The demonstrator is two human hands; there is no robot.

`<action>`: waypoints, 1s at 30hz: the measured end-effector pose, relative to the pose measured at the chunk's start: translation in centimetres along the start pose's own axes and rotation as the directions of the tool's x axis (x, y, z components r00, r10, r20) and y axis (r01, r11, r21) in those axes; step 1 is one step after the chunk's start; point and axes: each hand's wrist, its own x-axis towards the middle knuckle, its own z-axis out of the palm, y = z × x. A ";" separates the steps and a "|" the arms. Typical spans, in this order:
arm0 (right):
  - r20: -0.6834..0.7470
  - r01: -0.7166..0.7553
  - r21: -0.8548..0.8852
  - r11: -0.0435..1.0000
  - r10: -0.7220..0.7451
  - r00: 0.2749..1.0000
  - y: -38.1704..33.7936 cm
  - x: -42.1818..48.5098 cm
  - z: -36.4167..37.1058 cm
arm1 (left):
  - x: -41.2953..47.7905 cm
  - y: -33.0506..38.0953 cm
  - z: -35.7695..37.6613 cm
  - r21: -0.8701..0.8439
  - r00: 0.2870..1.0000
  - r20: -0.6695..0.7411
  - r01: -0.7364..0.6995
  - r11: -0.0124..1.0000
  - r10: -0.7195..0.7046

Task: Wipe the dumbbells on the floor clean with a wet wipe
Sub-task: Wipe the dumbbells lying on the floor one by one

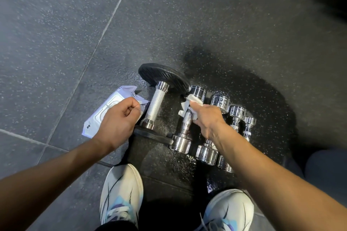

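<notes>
With the crumpled white wet wipe [189, 104] pinched by the right hand [207, 120] around the second chrome dumbbell [185, 118], its neighbours could be nudged rolling.

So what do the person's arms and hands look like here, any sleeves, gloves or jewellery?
Both forearms are bare all the way into frame, with no sleeves showing. The left hand and right hand wear no gloves, and no watch, ring or wristband is visible.
</notes>
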 end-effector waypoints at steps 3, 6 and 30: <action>0.029 -0.019 -0.164 0.986 0.024 0.999 1.5 -1.0 0.2 | 0.0 0.1 -0.1 -0.006 1.000 0.000 -0.008 1.000 0.008; 0.117 0.007 -0.354 0.935 0.037 0.992 2.9 -2.4 0.2 | 0.0 0.1 -0.1 -0.011 1.000 0.000 -0.007 1.000 0.007; 0.316 0.573 -0.805 0.153 -0.707 0.633 1.0 -3.0 -2.0 | -0.1 0.3 -0.2 -0.026 1.000 0.012 0.001 1.000 -0.001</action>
